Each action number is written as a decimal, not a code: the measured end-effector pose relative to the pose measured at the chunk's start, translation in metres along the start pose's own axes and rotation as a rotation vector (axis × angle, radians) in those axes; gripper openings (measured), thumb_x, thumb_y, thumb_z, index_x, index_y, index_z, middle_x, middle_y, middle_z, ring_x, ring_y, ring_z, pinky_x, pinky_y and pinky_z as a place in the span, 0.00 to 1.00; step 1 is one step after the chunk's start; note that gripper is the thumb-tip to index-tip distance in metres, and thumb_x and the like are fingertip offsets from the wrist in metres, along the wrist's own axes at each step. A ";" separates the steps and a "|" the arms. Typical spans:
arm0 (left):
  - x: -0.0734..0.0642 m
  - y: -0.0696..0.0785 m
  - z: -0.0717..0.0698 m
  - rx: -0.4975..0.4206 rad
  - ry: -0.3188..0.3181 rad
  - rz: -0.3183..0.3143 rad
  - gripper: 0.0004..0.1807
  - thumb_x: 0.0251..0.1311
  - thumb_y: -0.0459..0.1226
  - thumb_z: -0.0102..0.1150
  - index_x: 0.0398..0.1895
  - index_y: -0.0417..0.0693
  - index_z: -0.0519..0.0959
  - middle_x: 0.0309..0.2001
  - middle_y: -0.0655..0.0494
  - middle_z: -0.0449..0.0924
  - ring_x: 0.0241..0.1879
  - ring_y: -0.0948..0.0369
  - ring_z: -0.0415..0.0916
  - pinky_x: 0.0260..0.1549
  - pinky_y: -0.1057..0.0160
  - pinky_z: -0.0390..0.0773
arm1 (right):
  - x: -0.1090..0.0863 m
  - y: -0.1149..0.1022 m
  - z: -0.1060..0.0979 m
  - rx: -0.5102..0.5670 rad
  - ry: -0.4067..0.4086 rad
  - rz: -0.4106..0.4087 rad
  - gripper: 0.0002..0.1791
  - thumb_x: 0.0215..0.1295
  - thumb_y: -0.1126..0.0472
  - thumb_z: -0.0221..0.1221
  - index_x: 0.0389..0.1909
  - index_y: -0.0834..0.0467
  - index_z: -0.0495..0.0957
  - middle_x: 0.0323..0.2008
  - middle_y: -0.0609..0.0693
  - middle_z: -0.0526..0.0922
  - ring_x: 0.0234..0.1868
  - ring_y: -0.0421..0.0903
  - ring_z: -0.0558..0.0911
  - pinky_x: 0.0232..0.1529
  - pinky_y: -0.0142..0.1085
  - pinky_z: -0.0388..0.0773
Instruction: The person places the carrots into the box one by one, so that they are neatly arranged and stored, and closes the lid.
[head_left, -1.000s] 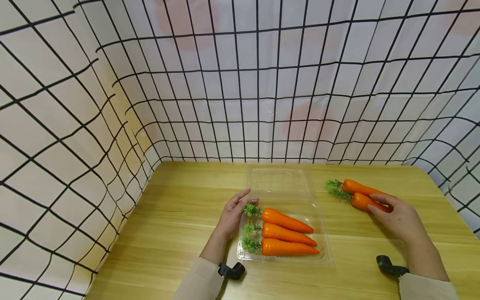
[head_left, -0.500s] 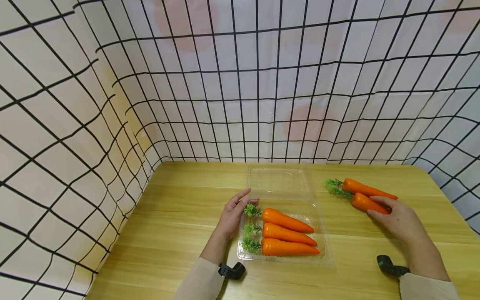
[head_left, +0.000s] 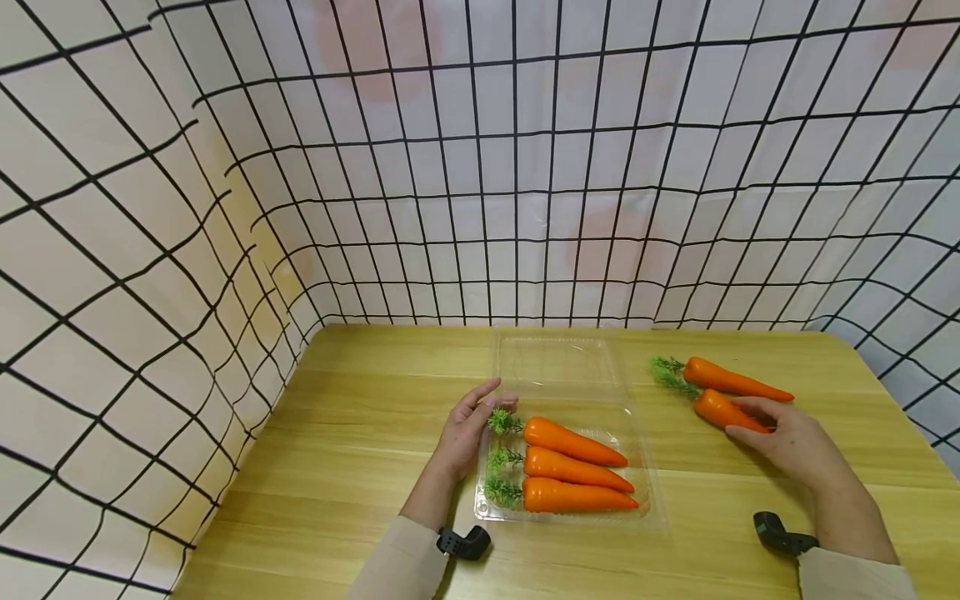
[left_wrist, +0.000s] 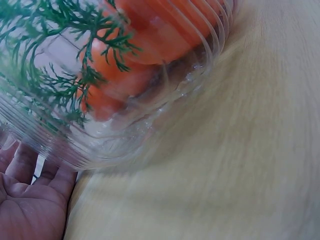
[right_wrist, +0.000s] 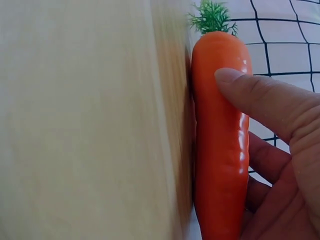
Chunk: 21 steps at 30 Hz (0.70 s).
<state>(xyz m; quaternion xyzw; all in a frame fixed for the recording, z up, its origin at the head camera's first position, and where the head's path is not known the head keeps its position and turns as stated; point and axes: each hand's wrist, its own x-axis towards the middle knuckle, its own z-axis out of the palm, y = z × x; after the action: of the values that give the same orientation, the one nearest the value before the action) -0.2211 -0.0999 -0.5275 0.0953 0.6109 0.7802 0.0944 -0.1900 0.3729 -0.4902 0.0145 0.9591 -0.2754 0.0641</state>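
My right hand (head_left: 802,446) pinches an orange carrot (head_left: 718,410) with a green leafy top, at the right of the table. In the right wrist view the thumb lies along that carrot (right_wrist: 220,125), with fingers on its far side. Just behind it lies a second carrot (head_left: 731,379). A clear plastic clamshell container (head_left: 647,492) stands in the middle, holding three carrots side by side, tops to the left. My left hand (head_left: 459,437) rests against the container's left side, fingers extended; the left wrist view shows fingertips at its ribbed clear wall (left_wrist: 100,155).
The container's clear lid (head_left: 558,362) is folded back flat toward the rear of the wooden table (head_left: 360,417). White cloth (head_left: 450,167) with a black grid encloses the back and sides. A black strap device is on each wrist.
The right hand has tightened from lying over the nearer carrot to gripping it. That carrot has shifted slightly left and toward me. The left hand and container stay still.
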 end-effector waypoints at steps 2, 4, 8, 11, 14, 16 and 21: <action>0.000 0.000 0.000 0.004 0.001 -0.003 0.28 0.79 0.41 0.46 0.76 0.39 0.62 0.54 0.58 0.87 0.53 0.66 0.81 0.75 0.54 0.63 | 0.000 -0.001 0.000 -0.006 -0.007 -0.005 0.44 0.69 0.33 0.58 0.71 0.63 0.68 0.66 0.79 0.68 0.62 0.78 0.68 0.55 0.70 0.67; 0.000 -0.001 0.000 0.006 0.003 -0.004 0.27 0.79 0.41 0.46 0.76 0.39 0.62 0.55 0.57 0.87 0.53 0.66 0.81 0.74 0.56 0.63 | 0.000 -0.002 0.001 -0.008 -0.008 -0.013 0.44 0.68 0.33 0.58 0.71 0.62 0.68 0.66 0.78 0.68 0.62 0.78 0.68 0.54 0.69 0.68; 0.000 -0.001 0.000 0.011 0.007 -0.003 0.27 0.80 0.40 0.46 0.76 0.39 0.62 0.58 0.48 0.85 0.53 0.66 0.81 0.72 0.61 0.66 | -0.003 -0.006 0.000 0.008 -0.007 -0.024 0.43 0.69 0.34 0.59 0.71 0.61 0.68 0.67 0.77 0.68 0.61 0.75 0.69 0.53 0.68 0.69; 0.000 -0.001 0.000 0.015 0.008 -0.001 0.27 0.80 0.40 0.46 0.76 0.39 0.63 0.60 0.43 0.83 0.53 0.66 0.81 0.71 0.62 0.66 | -0.005 -0.012 -0.003 0.026 0.004 -0.036 0.41 0.69 0.36 0.60 0.71 0.61 0.68 0.66 0.76 0.69 0.60 0.73 0.72 0.51 0.65 0.71; 0.000 0.000 0.000 0.018 0.010 -0.001 0.27 0.79 0.40 0.46 0.76 0.39 0.63 0.60 0.42 0.83 0.53 0.66 0.81 0.73 0.60 0.65 | -0.007 -0.017 -0.007 0.045 0.013 -0.049 0.41 0.69 0.37 0.61 0.72 0.60 0.68 0.64 0.75 0.72 0.57 0.69 0.75 0.48 0.55 0.74; 0.000 0.000 0.000 0.016 0.010 -0.001 0.27 0.79 0.40 0.46 0.76 0.39 0.62 0.60 0.41 0.83 0.53 0.66 0.82 0.73 0.59 0.65 | -0.009 -0.020 -0.009 0.058 0.014 -0.051 0.41 0.69 0.38 0.62 0.72 0.59 0.68 0.64 0.74 0.72 0.57 0.68 0.75 0.47 0.51 0.73; 0.000 0.000 0.000 0.018 0.009 0.002 0.27 0.79 0.40 0.46 0.76 0.40 0.63 0.61 0.38 0.81 0.53 0.65 0.81 0.73 0.58 0.65 | -0.010 -0.028 -0.013 0.075 0.009 -0.030 0.43 0.69 0.35 0.59 0.75 0.59 0.65 0.68 0.75 0.68 0.61 0.71 0.70 0.51 0.61 0.71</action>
<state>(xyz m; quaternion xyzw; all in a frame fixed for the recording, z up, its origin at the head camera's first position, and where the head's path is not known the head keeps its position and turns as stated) -0.2212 -0.1000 -0.5271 0.0930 0.6182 0.7753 0.0901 -0.1829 0.3559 -0.4632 0.0039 0.9484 -0.3121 0.0553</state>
